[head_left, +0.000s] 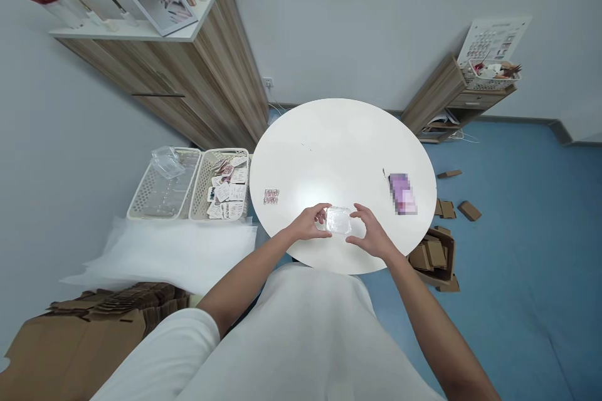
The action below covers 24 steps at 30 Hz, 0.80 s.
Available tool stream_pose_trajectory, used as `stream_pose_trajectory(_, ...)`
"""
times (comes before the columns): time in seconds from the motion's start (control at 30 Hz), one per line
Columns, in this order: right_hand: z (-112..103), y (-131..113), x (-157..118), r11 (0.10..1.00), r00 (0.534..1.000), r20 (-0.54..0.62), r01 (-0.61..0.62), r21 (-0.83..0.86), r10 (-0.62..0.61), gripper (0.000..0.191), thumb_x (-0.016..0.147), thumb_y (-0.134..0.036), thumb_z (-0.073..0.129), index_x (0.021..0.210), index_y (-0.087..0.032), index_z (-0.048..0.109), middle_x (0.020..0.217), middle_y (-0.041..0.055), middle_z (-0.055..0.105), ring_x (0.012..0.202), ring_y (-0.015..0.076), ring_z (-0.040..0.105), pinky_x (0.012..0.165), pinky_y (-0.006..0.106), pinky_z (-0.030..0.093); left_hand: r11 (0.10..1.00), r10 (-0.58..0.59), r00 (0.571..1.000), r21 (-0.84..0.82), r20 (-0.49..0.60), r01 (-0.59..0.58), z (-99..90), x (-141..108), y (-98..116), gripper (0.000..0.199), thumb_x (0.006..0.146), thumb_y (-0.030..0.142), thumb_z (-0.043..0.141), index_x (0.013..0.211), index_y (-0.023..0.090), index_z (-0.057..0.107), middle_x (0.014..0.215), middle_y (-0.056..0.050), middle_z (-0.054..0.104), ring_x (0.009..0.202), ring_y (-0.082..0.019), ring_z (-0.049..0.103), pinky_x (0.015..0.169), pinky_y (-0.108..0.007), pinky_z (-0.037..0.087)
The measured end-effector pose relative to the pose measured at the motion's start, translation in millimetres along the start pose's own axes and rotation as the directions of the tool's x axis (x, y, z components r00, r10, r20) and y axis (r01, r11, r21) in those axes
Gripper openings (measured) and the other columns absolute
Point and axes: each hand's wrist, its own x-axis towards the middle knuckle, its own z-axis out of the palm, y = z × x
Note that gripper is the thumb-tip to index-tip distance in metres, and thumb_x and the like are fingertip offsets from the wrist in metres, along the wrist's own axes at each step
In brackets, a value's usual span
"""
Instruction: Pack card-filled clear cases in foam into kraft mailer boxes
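Note:
A small clear plastic box (338, 220) with rounded corners is at the near side of the white round table (329, 138). My left hand (310, 223) has it by the left end, thumb at the near edge and index finger at the far edge. Just off its right end, my right hand (371, 233) has thumb and fingers spread apart; whether the fingertips touch the box is hard to tell. To the left lies a small flat set of pinkish pieces (271, 197), too small to name surely. A blurred-out purple item (402, 194) lies at the right.
Left of the table stand a white basket with clear plastic packaging (136, 207) and another with printed cards (195, 210). White sheets (188, 241) and folded cardboard (84, 344) lie nearer. A carton of cardboard pieces (450, 257) sits on the floor at right.

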Motion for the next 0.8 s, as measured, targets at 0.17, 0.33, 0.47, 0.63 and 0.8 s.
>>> stream_pose_trajectory(0.17,-1.2,-6.8,14.5,0.990,0.990,0.079,0.126,-0.065,-0.121,0.044,0.062,-0.027,0.065,0.103,-0.026,0.049,0.131,0.0069,0.037,0.118,0.0244,0.039,0.091,0.043,0.036,0.998,-0.023,1.000,-0.067,-0.014,0.022,-1.3,2.5,-0.2,0.076,0.051,0.025,0.075,0.120,0.025,0.043,0.079,0.001,0.053,0.070,-0.011,0.052,0.069,-0.027,0.043)
stream_pose_trajectory(0.33,4.3,-2.7,16.2,0.984,0.986,-0.012,0.166,-0.068,-0.167,0.040,0.063,-0.024,0.062,0.101,-0.025,0.049,0.129,0.0077,0.041,0.117,0.0236,0.040,0.092,0.043,0.036,0.987,-0.045,0.998,-0.154,-0.032,0.040,7.1,2.1,-6.8,0.086,0.054,0.023,0.074,0.129,0.028,0.032,0.087,0.000,0.052,0.064,-0.007,0.052,0.071,-0.028,0.043)
stream_pose_trajectory(0.47,3.9,0.4,9.0,0.980,0.981,-0.032,0.190,-0.056,-0.192,0.038,0.064,-0.022,0.061,0.099,-0.024,0.049,0.129,0.0076,0.041,0.117,0.0230,0.040,0.091,0.042,0.037,0.981,-0.046,0.999,-0.189,0.015,0.048,13.8,1.6,-11.5,0.086,0.056,0.023,0.073,0.130,0.028,0.029,0.091,-0.001,0.052,0.060,-0.005,0.053,0.071,-0.028,0.044)
stream_pose_trajectory(0.63,0.8,6.9,4.2,0.978,0.978,-0.062,0.197,-0.063,-0.201,0.038,0.062,-0.024,0.064,0.098,-0.024,0.050,0.127,0.0081,0.042,0.116,0.0237,0.042,0.091,0.043,0.038,0.983,-0.030,0.999,-0.178,0.043,0.037,19.8,4.9,-10.3,0.083,0.058,0.025,0.072,0.130,0.028,0.030,0.090,0.000,0.052,0.061,-0.006,0.052,0.069,-0.027,0.045)
stream_pose_trajectory(0.8,-1.9,15.6,1.4,0.966,0.963,-0.098,0.245,-0.085,-0.253,0.038,0.062,-0.026,0.064,0.097,-0.023,0.050,0.126,0.0098,0.043,0.114,0.0241,0.044,0.089,0.042,0.040,0.987,-0.003,0.999,-0.158,0.051,0.011,26.2,7.7,-8.5,0.083,0.060,0.025,0.071,0.131,0.028,0.028,0.088,0.001,0.052,0.061,-0.006,0.053,0.069,-0.027,0.045)
